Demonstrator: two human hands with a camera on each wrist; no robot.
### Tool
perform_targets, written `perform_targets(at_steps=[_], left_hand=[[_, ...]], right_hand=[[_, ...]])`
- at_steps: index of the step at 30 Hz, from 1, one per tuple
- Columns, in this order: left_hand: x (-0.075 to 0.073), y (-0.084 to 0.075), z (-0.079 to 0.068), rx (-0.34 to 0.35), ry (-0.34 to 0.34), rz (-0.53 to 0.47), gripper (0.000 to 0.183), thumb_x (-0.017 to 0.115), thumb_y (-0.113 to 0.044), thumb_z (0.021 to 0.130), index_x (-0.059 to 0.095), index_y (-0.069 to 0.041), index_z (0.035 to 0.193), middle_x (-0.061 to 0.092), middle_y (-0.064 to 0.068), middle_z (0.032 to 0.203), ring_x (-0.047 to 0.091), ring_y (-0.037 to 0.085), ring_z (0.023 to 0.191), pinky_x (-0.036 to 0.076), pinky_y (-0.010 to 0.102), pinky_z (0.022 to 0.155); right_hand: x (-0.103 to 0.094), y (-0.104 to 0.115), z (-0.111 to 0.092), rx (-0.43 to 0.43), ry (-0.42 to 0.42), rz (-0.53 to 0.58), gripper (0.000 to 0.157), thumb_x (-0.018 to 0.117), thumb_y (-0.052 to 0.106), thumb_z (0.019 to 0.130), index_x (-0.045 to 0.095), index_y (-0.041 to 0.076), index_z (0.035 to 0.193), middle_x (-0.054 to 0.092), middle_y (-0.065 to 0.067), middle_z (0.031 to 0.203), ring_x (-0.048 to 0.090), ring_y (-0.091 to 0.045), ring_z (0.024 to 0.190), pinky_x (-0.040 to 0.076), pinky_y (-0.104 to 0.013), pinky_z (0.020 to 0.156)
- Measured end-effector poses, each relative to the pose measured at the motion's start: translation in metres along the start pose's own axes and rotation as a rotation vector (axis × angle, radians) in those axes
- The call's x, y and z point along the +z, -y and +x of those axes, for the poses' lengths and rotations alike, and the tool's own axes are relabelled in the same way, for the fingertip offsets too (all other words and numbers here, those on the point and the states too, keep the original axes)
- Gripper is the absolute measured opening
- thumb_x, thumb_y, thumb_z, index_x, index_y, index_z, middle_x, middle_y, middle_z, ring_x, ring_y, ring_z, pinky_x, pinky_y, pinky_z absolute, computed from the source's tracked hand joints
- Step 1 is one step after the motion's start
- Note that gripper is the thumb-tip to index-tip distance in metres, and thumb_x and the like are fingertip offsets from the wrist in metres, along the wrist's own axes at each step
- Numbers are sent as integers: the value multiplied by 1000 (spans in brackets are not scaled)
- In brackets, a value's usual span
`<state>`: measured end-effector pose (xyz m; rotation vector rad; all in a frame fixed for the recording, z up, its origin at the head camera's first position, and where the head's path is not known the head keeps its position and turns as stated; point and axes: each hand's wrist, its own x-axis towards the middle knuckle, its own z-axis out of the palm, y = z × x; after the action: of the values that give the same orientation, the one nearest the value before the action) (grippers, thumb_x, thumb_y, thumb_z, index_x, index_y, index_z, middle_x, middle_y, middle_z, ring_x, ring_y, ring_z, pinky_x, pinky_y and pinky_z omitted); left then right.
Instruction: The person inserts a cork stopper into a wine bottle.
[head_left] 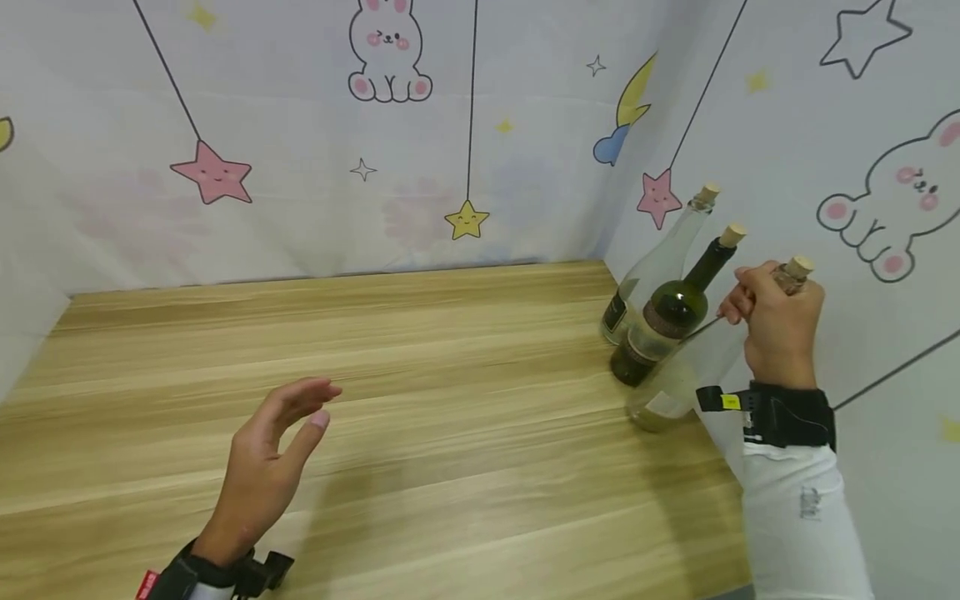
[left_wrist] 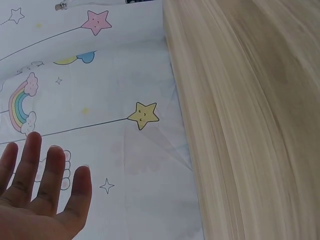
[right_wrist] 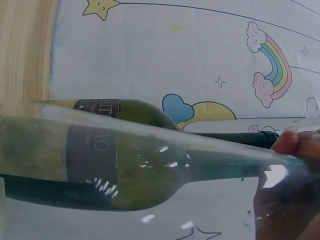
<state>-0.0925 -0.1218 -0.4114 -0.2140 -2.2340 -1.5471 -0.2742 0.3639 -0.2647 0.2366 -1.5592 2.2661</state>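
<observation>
My right hand (head_left: 780,321) grips the neck of a clear glass bottle (head_left: 678,387) with a cork in its mouth, at the table's right side. Whether its base touches the table I cannot tell. Just behind it stands a dark green wine bottle (head_left: 678,302), corked, with a band-like label; in the right wrist view this green bottle (right_wrist: 145,112) shows partly through the clear glass. Farther back is another clear corked bottle (head_left: 667,250) with a dark label. My left hand (head_left: 262,462) hovers over the table's left front, fingers loosely bent and holding nothing.
The wood-grain table (head_left: 420,400) spans the space before me. A white cloth wall (head_left: 300,225) with stars and rabbits closes off the back, and a similar wall (head_left: 885,350) rises close beside the bottles on the right.
</observation>
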Motion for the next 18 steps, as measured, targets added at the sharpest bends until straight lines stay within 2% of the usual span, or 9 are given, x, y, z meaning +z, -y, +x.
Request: perform_targets(at_steps=[5,10,15,16,18], left_hand=[[-3,-2,-3,10,-15,-23,42,56,10,97,54,-6,136,65,0,126,57,5,119,42,8,100],[3,-5,-2,11,-22,-48,41,56,11,97,55,-4,135,65,9,126,57,6,118,43,10,101],[12,-7,1,16,-17,-35,44,58,10,96,57,-12,135,65,7,126,57,6,119,43,12,101],[13,-7,2,24,-15,-23,45,59,10,96,57,-14,135,65,5,126,57,6,119,43,11,101],[14,-8,4,34,-11,-6,47,59,9,96,57,-16,135,65,4,126,56,4,119,43,11,101]], right_hand=[[2,-4,1,-3,22,-27,31,59,-16,91,50,-6,63,44,-8,47,42,-18,37,49,-25,35],[0,0,0,-24,63,-53,27,64,-17,88,55,-10,64,52,-11,49,52,-22,38,55,-27,41],[-14,11,-2,-5,142,-10,11,63,-15,91,62,-16,80,66,-18,62,68,-30,53,64,-32,57],[-16,13,-4,2,137,-12,7,64,-14,91,62,-16,84,68,-19,66,70,-30,58,65,-32,61],[-19,17,-8,-14,73,-52,5,66,-11,91,62,-13,93,71,-19,76,72,-29,67,65,-31,69]])
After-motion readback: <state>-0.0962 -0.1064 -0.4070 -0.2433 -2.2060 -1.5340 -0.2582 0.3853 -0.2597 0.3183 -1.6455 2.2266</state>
